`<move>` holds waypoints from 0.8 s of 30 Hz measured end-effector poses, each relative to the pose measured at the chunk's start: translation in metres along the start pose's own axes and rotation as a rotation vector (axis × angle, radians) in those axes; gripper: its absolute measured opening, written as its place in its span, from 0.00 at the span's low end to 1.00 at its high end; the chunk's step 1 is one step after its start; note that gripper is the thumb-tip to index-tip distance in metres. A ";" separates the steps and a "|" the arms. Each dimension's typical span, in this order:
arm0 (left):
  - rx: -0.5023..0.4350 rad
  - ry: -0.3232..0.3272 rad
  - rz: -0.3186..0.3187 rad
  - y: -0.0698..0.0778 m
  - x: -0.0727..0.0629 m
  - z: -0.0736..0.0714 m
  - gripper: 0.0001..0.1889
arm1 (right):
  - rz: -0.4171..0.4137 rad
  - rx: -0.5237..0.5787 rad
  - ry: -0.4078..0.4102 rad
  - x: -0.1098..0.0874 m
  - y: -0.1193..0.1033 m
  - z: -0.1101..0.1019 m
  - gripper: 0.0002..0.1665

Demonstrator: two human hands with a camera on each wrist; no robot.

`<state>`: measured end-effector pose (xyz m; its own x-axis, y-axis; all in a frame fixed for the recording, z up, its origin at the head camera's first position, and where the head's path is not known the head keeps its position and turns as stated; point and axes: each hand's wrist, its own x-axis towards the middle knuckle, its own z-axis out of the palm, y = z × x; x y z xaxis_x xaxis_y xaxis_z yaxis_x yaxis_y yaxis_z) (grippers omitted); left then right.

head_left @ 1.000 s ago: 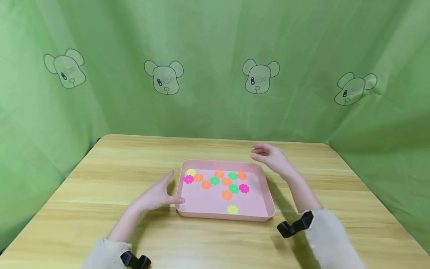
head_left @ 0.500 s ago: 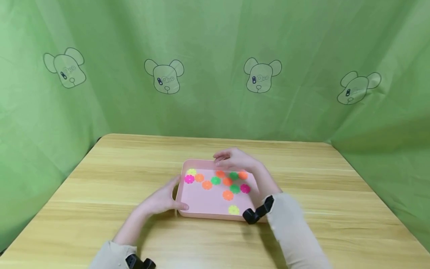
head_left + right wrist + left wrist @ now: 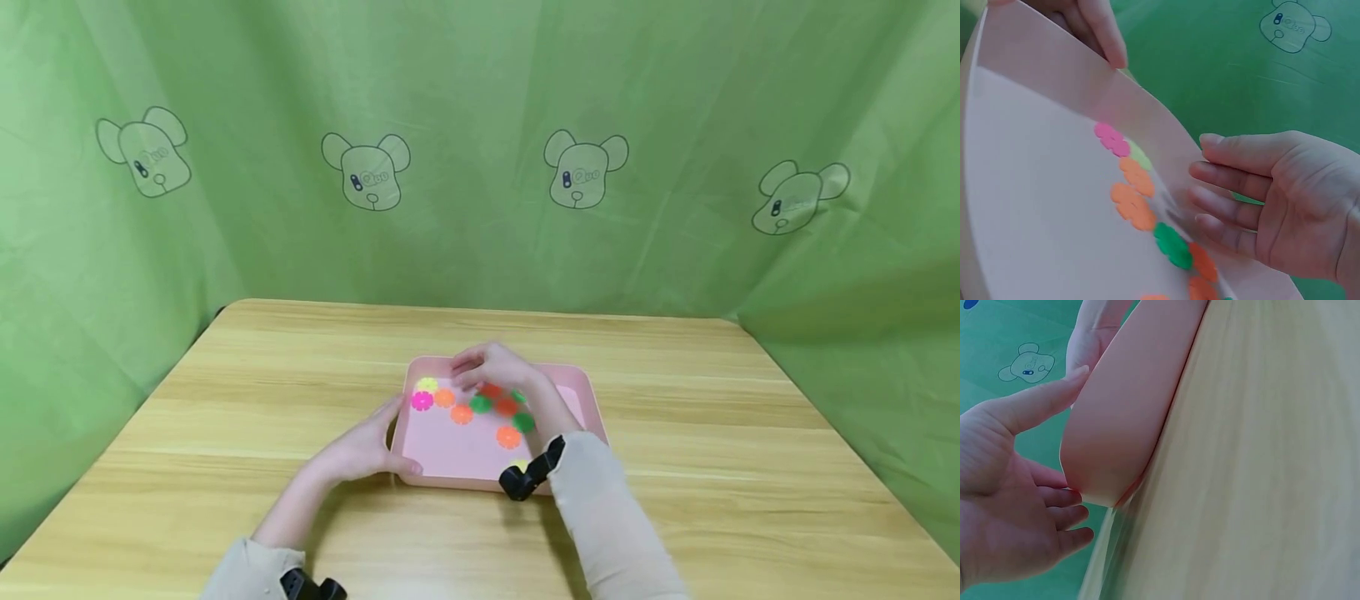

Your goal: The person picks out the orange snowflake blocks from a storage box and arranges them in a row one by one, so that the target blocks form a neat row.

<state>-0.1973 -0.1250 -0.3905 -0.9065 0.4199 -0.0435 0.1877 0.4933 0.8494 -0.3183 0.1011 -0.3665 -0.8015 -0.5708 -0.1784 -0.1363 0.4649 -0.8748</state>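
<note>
A shallow pink tray (image 3: 457, 458) lies on the wooden table, with several flat flower-shaped discs in it. My left hand (image 3: 360, 446) rests against its left side, thumb on the rim near the front corner, fingers loosely extended along the left wall. In the left wrist view, the left hand (image 3: 1010, 481) spans the tray's corner with thumb and fingers wide apart. My right hand (image 3: 491, 367) hovers over the tray's back part, holding nothing. Its relaxed fingers show in the right wrist view, above an orange disc (image 3: 1134, 206) and a green disc (image 3: 1172, 245). The right arm hides some discs.
A pink disc (image 3: 422, 401) and a yellow disc (image 3: 427, 384) lie in the tray's back left corner. The table (image 3: 750, 467) extends around the tray. A green curtain (image 3: 480, 250) printed with bear heads hangs behind and at both sides.
My right hand has moved left from beyond the tray's back right corner to over its back middle, and lower. My left hand has shifted slightly right, its thumb now further along the front rim.
</note>
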 end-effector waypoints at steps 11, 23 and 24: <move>-0.041 -0.029 0.025 0.001 0.001 0.000 0.56 | 0.032 -0.076 0.012 0.006 0.007 0.017 0.20; -0.005 -0.012 -0.015 0.001 -0.001 -0.001 0.58 | 0.048 -0.138 0.047 0.009 0.009 0.025 0.18; -0.004 -0.013 -0.016 0.001 -0.001 -0.001 0.57 | 0.044 -0.156 0.052 0.010 0.009 0.025 0.18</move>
<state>-0.1961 -0.1255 -0.3891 -0.9046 0.4215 -0.0639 0.1717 0.4974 0.8504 -0.3127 0.0829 -0.3875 -0.8371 -0.5137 -0.1882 -0.1856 0.5902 -0.7856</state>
